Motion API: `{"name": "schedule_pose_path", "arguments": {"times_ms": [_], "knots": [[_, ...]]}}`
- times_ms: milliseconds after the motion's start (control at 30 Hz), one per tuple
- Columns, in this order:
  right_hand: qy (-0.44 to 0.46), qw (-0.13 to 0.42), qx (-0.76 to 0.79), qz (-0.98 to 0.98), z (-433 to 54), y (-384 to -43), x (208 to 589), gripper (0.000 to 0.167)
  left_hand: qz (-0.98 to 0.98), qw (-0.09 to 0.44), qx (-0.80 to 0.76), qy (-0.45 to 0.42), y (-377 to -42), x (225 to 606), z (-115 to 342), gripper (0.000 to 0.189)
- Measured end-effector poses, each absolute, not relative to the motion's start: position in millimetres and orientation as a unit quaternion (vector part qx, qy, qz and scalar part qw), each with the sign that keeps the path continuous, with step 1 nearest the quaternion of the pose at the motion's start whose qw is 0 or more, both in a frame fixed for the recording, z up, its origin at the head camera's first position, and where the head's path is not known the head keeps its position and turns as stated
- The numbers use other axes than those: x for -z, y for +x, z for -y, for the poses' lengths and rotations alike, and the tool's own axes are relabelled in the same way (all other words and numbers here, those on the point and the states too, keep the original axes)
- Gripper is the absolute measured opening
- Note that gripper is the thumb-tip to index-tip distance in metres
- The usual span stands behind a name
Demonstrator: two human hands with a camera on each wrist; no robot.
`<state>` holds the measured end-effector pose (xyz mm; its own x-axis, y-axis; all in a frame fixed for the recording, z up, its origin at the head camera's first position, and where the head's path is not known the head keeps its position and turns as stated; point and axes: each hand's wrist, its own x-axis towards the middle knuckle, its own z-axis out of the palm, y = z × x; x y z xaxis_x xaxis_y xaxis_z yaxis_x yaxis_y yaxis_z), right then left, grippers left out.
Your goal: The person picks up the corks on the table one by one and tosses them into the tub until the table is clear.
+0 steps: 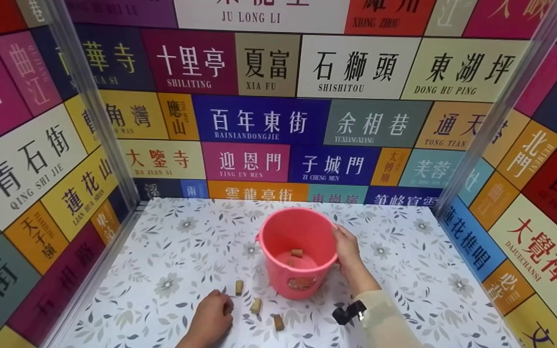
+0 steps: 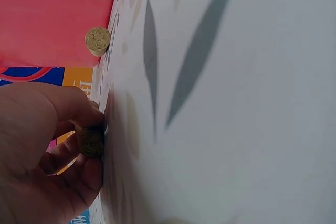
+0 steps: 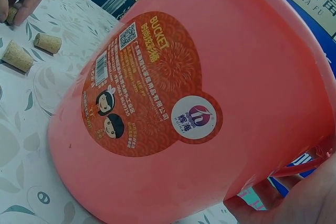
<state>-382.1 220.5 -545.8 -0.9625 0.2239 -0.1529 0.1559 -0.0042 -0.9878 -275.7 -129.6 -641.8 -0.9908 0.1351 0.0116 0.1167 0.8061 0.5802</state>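
Note:
My left hand (image 1: 212, 311) is low over the patterned tabletop, left of the bucket. In the left wrist view its thumb and fingers pinch a small cork stopper (image 2: 91, 141) close against the surface. Loose cork stoppers (image 1: 256, 305) lie between this hand and the bucket. The pink plastic bucket (image 1: 295, 285) has its mouth facing up toward the head camera, with cork stoppers (image 1: 297, 252) visible inside. On its right side, my right hand (image 1: 348, 249) grips the rim by the red handle (image 3: 299, 169). That hand's thumb is partly hidden.
The white tabletop (image 1: 172, 251) carries a grey leaf and flower print. Panels (image 1: 259, 121) with colourful place-name signs enclose it at the back and both sides. A black strap-like device (image 1: 349, 311) is worn on the right wrist, below a pale sleeve (image 1: 385, 319).

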Motion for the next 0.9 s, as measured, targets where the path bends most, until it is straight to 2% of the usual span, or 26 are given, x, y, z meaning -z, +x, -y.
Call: {"name": "schedule_pose_path", "arguments": {"times_ms": [200,467,600,900], "knots": [[-0.133,0.013,-0.696,0.706,-222,-382,545,0.048,-0.948,0.02,-0.31,0.068,-277,641,130,0.019],[-0.136,0.011,-0.69,0.711,-221,-381,544,0.047,-0.948,-0.002,-0.307,0.086,-277,639,131,0.016],[-0.137,0.013,-0.69,0.711,-221,-381,545,0.047,-0.947,0.011,-0.313,0.071,-282,635,132,0.013],[-0.138,0.016,-0.689,0.711,-220,-381,544,0.047,-0.942,0.0,-0.329,0.058,-288,622,136,0.013]]}}
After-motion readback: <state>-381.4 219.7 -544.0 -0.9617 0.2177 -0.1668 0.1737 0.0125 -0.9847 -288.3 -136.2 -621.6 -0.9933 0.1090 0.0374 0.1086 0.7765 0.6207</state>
